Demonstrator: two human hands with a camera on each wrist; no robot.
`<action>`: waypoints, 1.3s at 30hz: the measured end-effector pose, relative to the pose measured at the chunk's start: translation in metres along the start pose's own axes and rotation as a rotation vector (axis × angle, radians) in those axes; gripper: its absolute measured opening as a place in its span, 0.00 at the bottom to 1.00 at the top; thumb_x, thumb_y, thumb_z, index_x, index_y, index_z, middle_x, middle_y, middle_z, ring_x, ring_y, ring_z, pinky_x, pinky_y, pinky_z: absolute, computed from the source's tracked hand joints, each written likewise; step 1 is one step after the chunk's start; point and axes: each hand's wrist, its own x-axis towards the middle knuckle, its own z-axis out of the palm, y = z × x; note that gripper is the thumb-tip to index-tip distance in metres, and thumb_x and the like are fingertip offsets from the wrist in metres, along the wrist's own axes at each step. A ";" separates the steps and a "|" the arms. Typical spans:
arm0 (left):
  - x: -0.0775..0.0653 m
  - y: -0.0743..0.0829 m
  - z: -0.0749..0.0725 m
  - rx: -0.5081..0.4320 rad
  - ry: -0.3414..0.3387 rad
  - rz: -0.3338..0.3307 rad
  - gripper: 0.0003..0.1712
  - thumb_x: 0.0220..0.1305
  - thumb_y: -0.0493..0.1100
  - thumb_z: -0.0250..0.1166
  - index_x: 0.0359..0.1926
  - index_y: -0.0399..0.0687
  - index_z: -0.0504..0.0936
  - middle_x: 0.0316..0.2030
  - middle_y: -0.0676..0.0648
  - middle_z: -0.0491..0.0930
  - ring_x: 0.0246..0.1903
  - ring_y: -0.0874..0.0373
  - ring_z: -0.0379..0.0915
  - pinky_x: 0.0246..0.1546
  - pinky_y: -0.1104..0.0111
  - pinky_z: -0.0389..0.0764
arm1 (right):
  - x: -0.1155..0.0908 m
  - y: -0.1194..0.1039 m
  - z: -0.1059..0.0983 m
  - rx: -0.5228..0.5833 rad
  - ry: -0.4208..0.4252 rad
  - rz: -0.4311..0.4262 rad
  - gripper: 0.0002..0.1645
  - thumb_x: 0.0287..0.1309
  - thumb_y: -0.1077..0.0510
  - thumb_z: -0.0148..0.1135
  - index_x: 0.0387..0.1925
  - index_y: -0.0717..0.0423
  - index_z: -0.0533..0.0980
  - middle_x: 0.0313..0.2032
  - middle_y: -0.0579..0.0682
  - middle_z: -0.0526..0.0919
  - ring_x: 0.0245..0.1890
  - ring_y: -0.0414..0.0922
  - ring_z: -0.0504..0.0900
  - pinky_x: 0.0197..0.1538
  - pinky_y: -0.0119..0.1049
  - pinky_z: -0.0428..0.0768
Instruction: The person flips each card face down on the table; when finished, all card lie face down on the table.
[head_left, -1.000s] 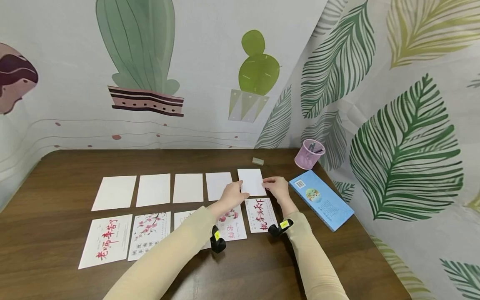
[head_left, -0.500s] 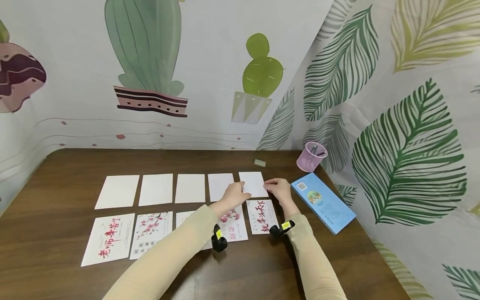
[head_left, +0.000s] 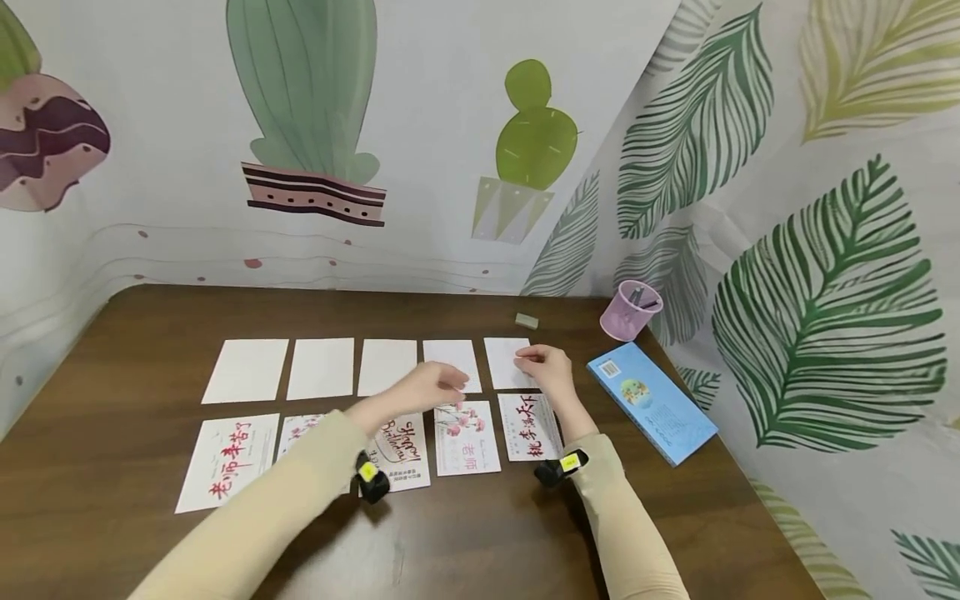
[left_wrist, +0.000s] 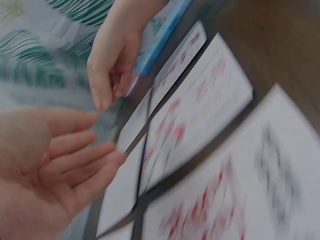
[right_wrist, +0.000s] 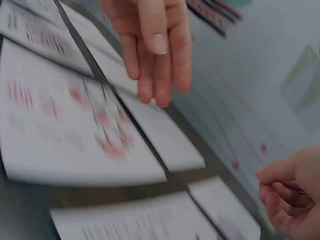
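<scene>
A brown table (head_left: 465, 533) stands before a plant-print wall (head_left: 442, 125). The left hand (head_left: 423, 387), fingers loosely extended, holds nothing above the cards. The right hand (head_left: 551, 372), fingers loosely bent, is at the right-end blank card (head_left: 501, 365); whether it touches is unclear. Printed cards (head_left: 467, 442) lie nearer the person; a blue book (head_left: 654, 406) and pink pen cup (head_left: 626, 318) lie right.

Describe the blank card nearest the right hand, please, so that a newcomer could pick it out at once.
On the brown table, find the far row of blank cards, behind the printed cards. Follow it to its right end, where the right hand is. The blank card there, unlike the others in its row, has no card to its right.
</scene>
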 end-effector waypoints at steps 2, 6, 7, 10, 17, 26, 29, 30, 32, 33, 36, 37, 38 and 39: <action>-0.015 -0.008 -0.020 0.041 -0.043 0.030 0.23 0.65 0.40 0.63 0.58 0.31 0.76 0.52 0.35 0.81 0.53 0.43 0.79 0.56 0.55 0.79 | -0.005 -0.015 0.009 -0.001 -0.028 -0.036 0.09 0.54 0.62 0.69 0.38 0.62 0.85 0.33 0.57 0.86 0.26 0.34 0.76 0.32 0.26 0.75; -0.047 -0.026 -0.058 0.100 -0.020 0.028 0.23 0.66 0.40 0.62 0.58 0.30 0.76 0.51 0.35 0.82 0.52 0.42 0.79 0.56 0.51 0.78 | -0.016 -0.042 0.033 0.008 -0.101 -0.111 0.08 0.54 0.63 0.69 0.37 0.62 0.85 0.32 0.56 0.87 0.26 0.35 0.77 0.32 0.27 0.75; -0.057 -0.031 -0.066 0.111 -0.003 0.021 0.23 0.66 0.40 0.62 0.58 0.30 0.76 0.50 0.35 0.82 0.52 0.42 0.79 0.56 0.50 0.78 | -0.019 -0.048 0.040 0.016 -0.125 -0.122 0.08 0.54 0.64 0.69 0.37 0.62 0.85 0.32 0.57 0.87 0.27 0.35 0.77 0.33 0.27 0.75; -0.087 -0.049 -0.089 0.118 0.054 -0.013 0.23 0.67 0.40 0.61 0.57 0.29 0.76 0.48 0.35 0.83 0.50 0.41 0.80 0.55 0.49 0.79 | -0.031 -0.064 0.066 0.033 -0.205 -0.154 0.08 0.54 0.64 0.69 0.38 0.62 0.84 0.33 0.57 0.87 0.28 0.38 0.78 0.33 0.27 0.76; -0.160 -0.081 -0.128 0.117 0.182 -0.195 0.26 0.69 0.45 0.61 0.59 0.30 0.75 0.50 0.35 0.82 0.52 0.40 0.78 0.50 0.53 0.81 | -0.058 -0.095 0.130 0.059 -0.390 -0.192 0.10 0.54 0.63 0.69 0.39 0.61 0.84 0.35 0.55 0.87 0.30 0.36 0.79 0.35 0.26 0.79; -0.207 -0.090 -0.163 0.090 0.240 -0.416 0.33 0.69 0.50 0.60 0.60 0.24 0.71 0.50 0.29 0.80 0.49 0.42 0.80 0.50 0.49 0.80 | -0.089 -0.136 0.189 -0.004 -0.618 -0.222 0.11 0.54 0.60 0.71 0.41 0.56 0.84 0.33 0.46 0.88 0.30 0.32 0.80 0.36 0.23 0.76; -0.217 -0.092 -0.167 0.045 0.243 -0.490 0.34 0.70 0.50 0.59 0.59 0.19 0.69 0.50 0.27 0.80 0.45 0.43 0.83 0.47 0.55 0.84 | -0.100 -0.147 0.203 0.017 -0.671 -0.201 0.13 0.53 0.61 0.72 0.42 0.56 0.84 0.36 0.46 0.89 0.32 0.32 0.82 0.38 0.23 0.76; -0.220 -0.092 -0.168 0.032 0.243 -0.511 0.35 0.70 0.50 0.59 0.58 0.18 0.69 0.49 0.26 0.80 0.45 0.43 0.84 0.46 0.57 0.84 | -0.104 -0.149 0.208 0.020 -0.684 -0.197 0.14 0.52 0.60 0.72 0.43 0.55 0.84 0.37 0.46 0.89 0.33 0.32 0.82 0.39 0.22 0.76; -0.225 -0.094 -0.168 0.007 0.246 -0.537 0.34 0.70 0.50 0.60 0.57 0.17 0.70 0.49 0.26 0.80 0.45 0.44 0.84 0.44 0.59 0.85 | -0.111 -0.155 0.214 0.018 -0.704 -0.196 0.16 0.51 0.60 0.72 0.44 0.55 0.84 0.39 0.46 0.89 0.35 0.31 0.82 0.39 0.22 0.76; -0.226 -0.095 -0.168 0.000 0.249 -0.547 0.34 0.70 0.50 0.60 0.57 0.17 0.70 0.49 0.25 0.80 0.45 0.43 0.84 0.44 0.60 0.85 | -0.113 -0.157 0.216 0.019 -0.710 -0.197 0.17 0.51 0.60 0.72 0.45 0.55 0.84 0.40 0.47 0.89 0.36 0.32 0.83 0.39 0.22 0.76; -0.229 -0.096 -0.167 -0.009 0.261 -0.563 0.35 0.70 0.51 0.59 0.57 0.16 0.70 0.50 0.25 0.79 0.46 0.42 0.83 0.45 0.59 0.85 | -0.120 -0.163 0.222 0.017 -0.720 -0.197 0.20 0.50 0.60 0.72 0.48 0.55 0.83 0.42 0.48 0.88 0.38 0.32 0.83 0.41 0.22 0.77; -0.229 -0.096 -0.167 -0.008 0.265 -0.564 0.36 0.70 0.51 0.59 0.57 0.16 0.70 0.51 0.24 0.78 0.46 0.42 0.83 0.45 0.59 0.85 | -0.122 -0.164 0.223 0.012 -0.720 -0.198 0.21 0.49 0.61 0.73 0.49 0.56 0.83 0.42 0.48 0.88 0.38 0.32 0.84 0.41 0.22 0.77; -0.229 -0.096 -0.167 -0.009 0.272 -0.565 0.36 0.70 0.52 0.58 0.57 0.17 0.70 0.51 0.24 0.78 0.47 0.41 0.82 0.46 0.58 0.85 | -0.124 -0.166 0.224 -0.001 -0.719 -0.198 0.22 0.49 0.61 0.73 0.49 0.55 0.83 0.42 0.48 0.88 0.38 0.32 0.84 0.42 0.21 0.77; -0.230 -0.096 -0.167 -0.009 0.276 -0.566 0.37 0.70 0.52 0.58 0.58 0.16 0.69 0.52 0.24 0.78 0.47 0.41 0.82 0.46 0.57 0.85 | -0.126 -0.167 0.225 -0.011 -0.721 -0.195 0.23 0.48 0.61 0.74 0.50 0.55 0.83 0.42 0.48 0.88 0.38 0.32 0.84 0.42 0.21 0.77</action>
